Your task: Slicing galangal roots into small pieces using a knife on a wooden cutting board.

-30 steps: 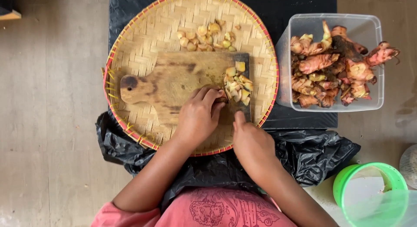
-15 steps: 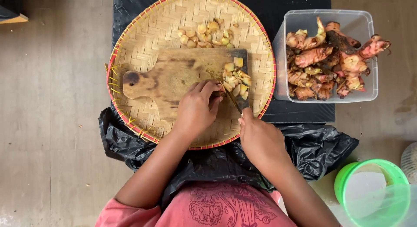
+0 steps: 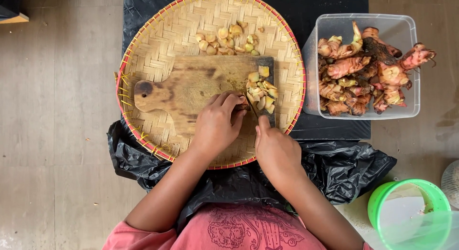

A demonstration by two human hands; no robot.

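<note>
1. Nearest the camera, the person in a pink printed shirt (image 3: pixel 244 231) is leaning over the work, both forearms reaching forward across a crumpled black plastic sheet (image 3: pixel 344 166).
2. The right hand (image 3: pixel 275 149) is closing firmly around the handle of a knife (image 3: pixel 252 106), its blade pointing away and pressing down on the board.
3. The left hand (image 3: pixel 217 123) is curling its fingertips over a small root piece (image 3: pixel 243 105), pinning it just beside the blade; little of that piece is showing.
4. Judging by this, slicing is under way, and the next stroke is calling for the fingertips to be creeping back from the edge while the blade is coming straight down.
5. Both hands are working on a dark-stained wooden cutting board (image 3: pixel 191 85) with a holed handle, lying inside a round woven bamboo tray (image 3: pixel 158 49) with a red rim.
6. Cut slices (image 3: pixel 263 89), pale yellow with pinkish skins, are piling up at the board's right end, touching one another.
7. Farther off, another heap of sliced pieces (image 3: pixel 227 39) is resting on the tray beyond the board.
8. To the right, well apart, a clear plastic tub (image 3: pixel 334 25) is holding whole knobbly pink-brown roots (image 3: pixel 368 70); a green bucket (image 3: pixel 406 214) is standing near the lower right.
</note>
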